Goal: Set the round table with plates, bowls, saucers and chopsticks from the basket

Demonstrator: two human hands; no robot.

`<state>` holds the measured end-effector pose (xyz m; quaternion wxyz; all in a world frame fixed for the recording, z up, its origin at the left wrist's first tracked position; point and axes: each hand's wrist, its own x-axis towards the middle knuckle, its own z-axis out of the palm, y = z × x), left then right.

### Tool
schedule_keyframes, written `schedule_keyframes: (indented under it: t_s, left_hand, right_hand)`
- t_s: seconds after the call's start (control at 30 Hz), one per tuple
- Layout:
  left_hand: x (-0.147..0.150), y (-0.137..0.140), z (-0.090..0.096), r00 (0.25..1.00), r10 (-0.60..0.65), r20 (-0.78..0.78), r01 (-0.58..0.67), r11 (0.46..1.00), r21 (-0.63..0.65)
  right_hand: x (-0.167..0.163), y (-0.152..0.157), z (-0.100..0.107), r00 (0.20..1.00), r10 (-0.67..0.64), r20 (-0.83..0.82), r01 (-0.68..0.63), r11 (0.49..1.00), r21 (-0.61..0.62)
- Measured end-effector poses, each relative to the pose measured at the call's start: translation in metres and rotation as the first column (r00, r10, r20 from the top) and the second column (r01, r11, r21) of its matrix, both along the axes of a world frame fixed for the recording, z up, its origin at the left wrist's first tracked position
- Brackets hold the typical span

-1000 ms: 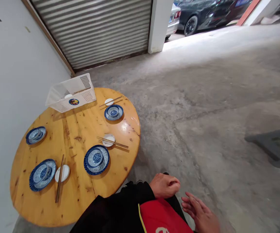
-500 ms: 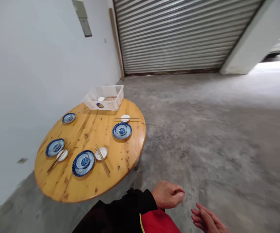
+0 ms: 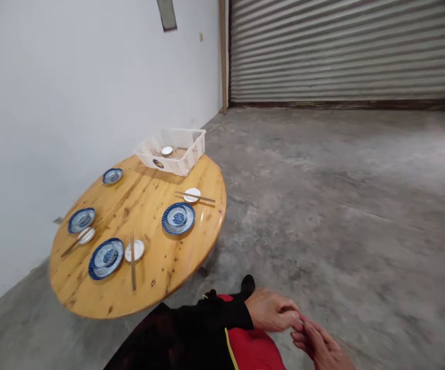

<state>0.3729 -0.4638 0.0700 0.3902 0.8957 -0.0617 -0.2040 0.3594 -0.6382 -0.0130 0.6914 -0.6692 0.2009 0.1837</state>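
Note:
My left hand (image 3: 272, 310), in a black sleeve, is loosely curled in front of my body, past the table's right edge. No object shows in it. My right hand (image 3: 320, 343) is at the lower right, its fingers fairly straight and nothing in them; its fingertips touch my left hand. Nearest to the hands on the round wooden table (image 3: 168, 257) is a blue-and-white plate with a small bowl (image 3: 178, 218). A white saucer (image 3: 192, 195) with chopsticks laid across it sits behind that plate. At the front, another blue-patterned plate (image 3: 96, 271) holds a bowl beside a saucer (image 3: 139, 250) with chopsticks.
At the table's back stands a white plastic basket (image 3: 184, 167), with a small white dish (image 3: 167, 150) and chopsticks inside. Two more blue plates (image 3: 81, 220) lie along the wall side. A roller shutter (image 3: 341, 56) is behind, over a grey concrete floor (image 3: 322, 205).
My view has turned left, so the shutter shifts right in the picture. My two hands, apart before, have come together and touch. The dishes on the table are unchanged.

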Motion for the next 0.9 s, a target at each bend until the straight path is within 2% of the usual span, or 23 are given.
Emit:
schedule_keyframes:
  t_s: [0.13,0.2,0.33,0.43,0.57,0.63,0.73,0.8,0.9]
  left_hand:
    - [0.088,-0.015,0.011,0.996,-0.057,0.062,0.062,0.995,-0.079]
    - [0.125,-0.015,0.014,0.996,-0.046,0.076,0.056,0.99,-0.128]
    - [0.177,-0.01,0.012,0.999,0.017,0.039,-0.011,0.989,-0.144]
    - [0.202,-0.002,0.009,0.998,0.064,0.011,-0.062,0.991,-0.122]
    - [0.242,0.016,0.004,0.971,0.238,0.002,-0.237,0.967,-0.098]
    - [0.265,0.028,0.002,0.93,0.367,0.003,-0.365,0.926,-0.101]
    - [0.304,0.046,0.005,0.829,0.559,0.028,-0.553,0.825,-0.116]
    - [0.329,0.059,0.01,0.74,0.671,0.052,-0.66,0.738,-0.141]
    - [0.362,0.079,0.02,0.567,0.82,0.076,-0.798,0.57,-0.195]
  right_hand:
    - [0.067,-0.034,0.022,0.989,-0.137,-0.063,0.131,0.987,-0.091]
    - [0.099,-0.043,0.035,0.974,-0.214,-0.073,0.204,0.971,-0.127]
    - [0.156,-0.043,0.05,0.954,-0.283,-0.095,0.268,0.953,-0.142]
    - [0.197,-0.031,0.047,0.965,-0.198,-0.172,0.181,0.978,-0.108]
    - [0.272,-0.004,0.031,0.971,0.028,-0.237,-0.052,0.994,-0.095]
    - [0.317,0.017,0.025,0.967,0.147,-0.209,-0.166,0.983,-0.077]
    - [0.387,0.052,0.025,0.938,0.314,-0.149,-0.32,0.947,-0.019]
    - [0.432,0.076,0.031,0.895,0.43,-0.117,-0.431,0.902,0.022]
    - [0.491,0.112,0.045,0.816,0.577,-0.043,-0.575,0.817,0.051]
